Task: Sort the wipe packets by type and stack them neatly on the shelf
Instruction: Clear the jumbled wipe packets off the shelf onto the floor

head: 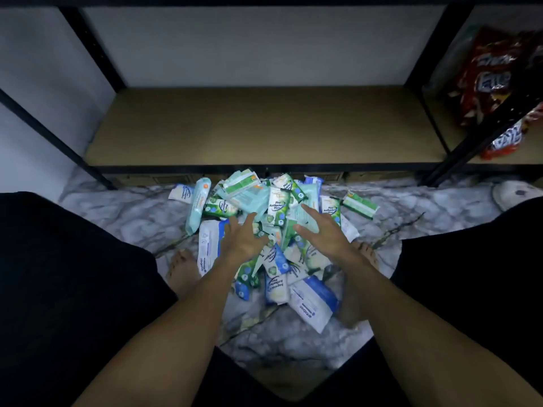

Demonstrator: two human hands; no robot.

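One packet pile (279,201) lying mid-frame, too jumbled for counting, long axes pointing every way. Left hand (244,239) and right hand (326,233) spreading over it, both grips released.

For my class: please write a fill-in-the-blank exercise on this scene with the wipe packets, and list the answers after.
The wipe packets lie heaped on the ____. The shelf board behind them holds ____ packets. The left hand and right hand reach over the heap, gripping ____. Red snack bags sit to the shelf board's ____.
Answers: floor; no; nothing; right.
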